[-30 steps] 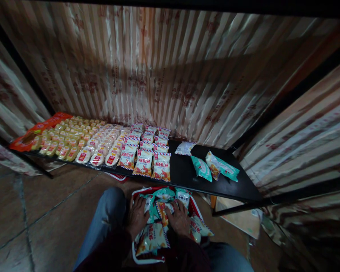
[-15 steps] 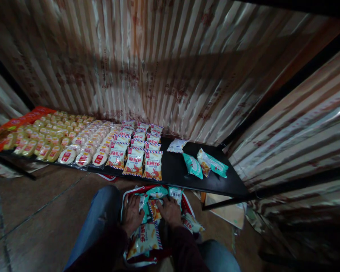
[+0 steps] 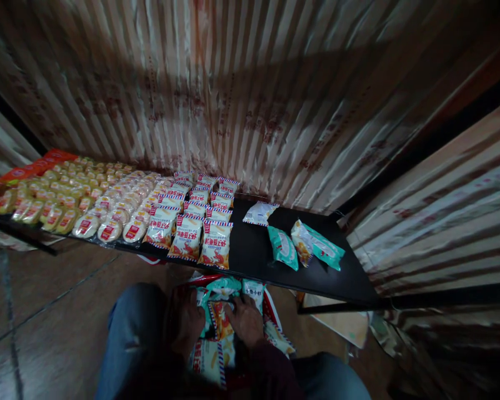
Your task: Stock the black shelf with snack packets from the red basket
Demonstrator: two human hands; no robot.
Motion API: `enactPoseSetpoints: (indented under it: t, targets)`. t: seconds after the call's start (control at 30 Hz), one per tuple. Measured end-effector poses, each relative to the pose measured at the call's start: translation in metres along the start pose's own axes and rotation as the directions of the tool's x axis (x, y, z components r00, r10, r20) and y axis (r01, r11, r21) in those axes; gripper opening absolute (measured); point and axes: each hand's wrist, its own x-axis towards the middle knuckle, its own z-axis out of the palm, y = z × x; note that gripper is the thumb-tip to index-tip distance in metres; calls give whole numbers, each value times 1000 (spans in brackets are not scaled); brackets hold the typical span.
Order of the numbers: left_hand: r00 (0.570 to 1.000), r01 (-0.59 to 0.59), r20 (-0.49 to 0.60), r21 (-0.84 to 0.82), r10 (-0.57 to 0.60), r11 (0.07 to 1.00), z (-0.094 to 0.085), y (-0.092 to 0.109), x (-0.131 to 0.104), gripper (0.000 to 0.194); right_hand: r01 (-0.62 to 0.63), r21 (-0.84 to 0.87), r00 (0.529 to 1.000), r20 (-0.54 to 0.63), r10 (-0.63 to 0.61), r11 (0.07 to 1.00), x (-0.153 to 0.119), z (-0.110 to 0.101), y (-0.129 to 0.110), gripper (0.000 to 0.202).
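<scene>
Near packet: a striped-edge packet (image 3: 208, 358) lies lettered face up at the near end of the red basket (image 3: 274, 311); it is best handled by the sealed edge, since squeezing the puffed middle may crush what is inside.
Left hand: the left hand (image 3: 187, 319) reaches into the basket's left side in deep shadow; whether its fingers are apart, together or clamped on a packet, I cannot tell.
Right hand: the right hand (image 3: 246, 322) lies over the packets, thumb side against the orange-fronted packet (image 3: 220, 319); its thumb and fingers look spread, but I cannot tell whether they grip anything.
Orange-fronted packet: in the basket between the hands; a light pinch with flat fingers would suit it better than a hard press.
Far end of basket: a teal packet (image 3: 225, 286) and a white-and-teal packet (image 3: 253, 290) sit close together, so parting them first should avoid snagging.
Black shelf: the shelf (image 3: 250, 278) overhangs close to the basket; knuckles need care near its front edge.
Shelf rows: the striped-edge rows (image 3: 186, 236) overlap front to back, lettering up; any contact should be gentle, or the rows could slide.
Loose group: a teal packet (image 3: 282, 247) lies apart from the rows, askew; its direction would need straightening to match them.
</scene>
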Motion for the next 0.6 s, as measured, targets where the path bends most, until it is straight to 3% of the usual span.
enactPoseSetpoints:
  t: [0.2,0.3,0.4,0.5,0.6]
  targets:
    - [990,139,-39,123,-135,983,-5,18,6,35,86,0,991,-105,-86,996,-17,4,9,43]
    - [994,107,-30,123,-105,987,-19,17,8,30,141,22,956,-265,-130,990,-26,4,21,42]
    - [998,66,-14,94,-65,993,-29,13,7,28,126,63,926,-365,-95,990,-26,5,44,40]
    - [996,90,-28,106,-88,990,-27,9,5,28,-2,136,933,-357,51,991,-18,10,72,43]
    - [990,137,-31,121,-134,983,-17,6,2,36,-26,325,974,-205,98,945,-7,18,94,50]
